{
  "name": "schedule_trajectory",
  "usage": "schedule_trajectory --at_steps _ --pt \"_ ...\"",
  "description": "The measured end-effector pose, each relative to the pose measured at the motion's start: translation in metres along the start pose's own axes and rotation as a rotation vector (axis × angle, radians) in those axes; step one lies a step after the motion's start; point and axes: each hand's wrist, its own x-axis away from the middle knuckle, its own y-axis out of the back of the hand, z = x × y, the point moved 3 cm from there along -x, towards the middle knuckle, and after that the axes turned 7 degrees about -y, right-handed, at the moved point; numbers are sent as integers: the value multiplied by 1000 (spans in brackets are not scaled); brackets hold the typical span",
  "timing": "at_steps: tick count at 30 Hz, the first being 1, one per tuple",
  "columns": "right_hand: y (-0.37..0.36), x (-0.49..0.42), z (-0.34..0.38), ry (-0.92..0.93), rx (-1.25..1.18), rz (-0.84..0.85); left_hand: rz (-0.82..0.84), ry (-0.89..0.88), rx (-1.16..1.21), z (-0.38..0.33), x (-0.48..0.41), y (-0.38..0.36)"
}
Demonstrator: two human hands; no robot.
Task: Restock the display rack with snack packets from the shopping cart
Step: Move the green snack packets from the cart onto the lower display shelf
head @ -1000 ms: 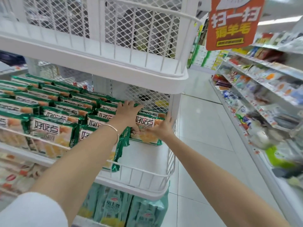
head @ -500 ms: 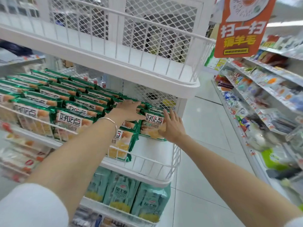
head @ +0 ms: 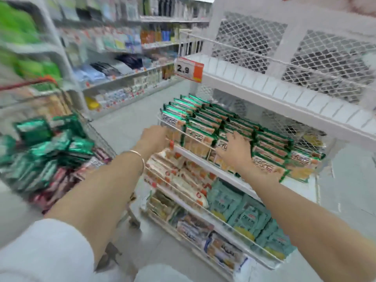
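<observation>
The white wire display rack point(head: 230, 176) fills the right half of the view. Its middle tier holds rows of green snack packets point(head: 219, 127) standing on edge. My left hand point(head: 154, 137) hovers by the rack's left front corner, fingers loosely curled, with nothing seen in it. My right hand point(head: 236, 151) is spread flat, fingers apart, over the front row of packets. At the left, blurred, the shopping cart point(head: 101, 137) holds a heap of green packets point(head: 46, 147) and some dark red ones.
Lower rack tiers carry white-and-orange packets point(head: 183, 180) and pale teal bags point(head: 244, 216). The top tier point(head: 284, 98) is bare, with a 2.9 price tag point(head: 188, 69). Store shelves point(head: 122, 78) line the far side of the aisle. Grey floor lies between cart and rack.
The view has swung left, bringing the cart into sight. Both hands have left the packet at the rack's right end; the left hand has moved out to the left front corner.
</observation>
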Motion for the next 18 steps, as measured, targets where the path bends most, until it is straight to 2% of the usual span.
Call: schedule_trajectory --at_steps 4,8,12,18 --pt "-32 5 141 221 -98 67 43 236 46 124 66 11" --pt "-63 12 253 387 -187 155 20 440 185 214 119 13" --pt "-98 13 335 455 -219 320 16 624 295 281 161 11" --pt "-167 -14 430 429 -297 627 -23 862 427 371 186 4"
